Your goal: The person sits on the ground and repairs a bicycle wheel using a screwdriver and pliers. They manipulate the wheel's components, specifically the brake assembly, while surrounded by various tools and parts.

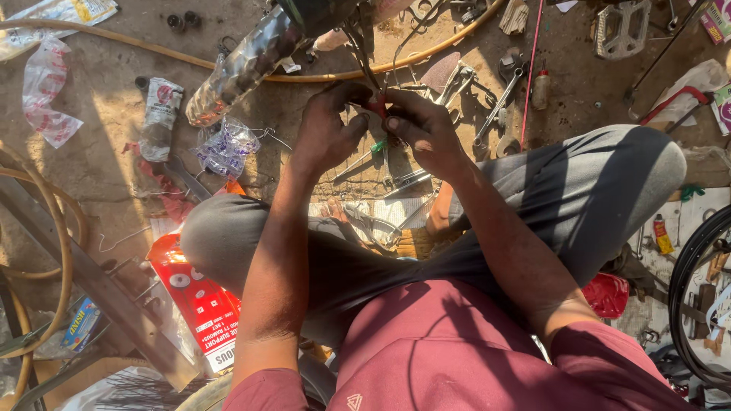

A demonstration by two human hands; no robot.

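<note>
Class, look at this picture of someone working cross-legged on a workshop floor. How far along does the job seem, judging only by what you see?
Done: nothing looks clearly finished; wrenches and a torn plastic packet lie scattered on the ground. In hand: the left hand and right hand pinch a small red piece together by thin wires. Left: it cannot be told; a bicycle pedal lies unused nearby.

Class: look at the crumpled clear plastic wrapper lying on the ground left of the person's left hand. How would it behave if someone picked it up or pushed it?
The plastic wrapper looks thin and crumpled, so it would probably flop and weigh very little. A push would likely slide or crush it, not roll it. Its shiny film may feel slippery.
</note>
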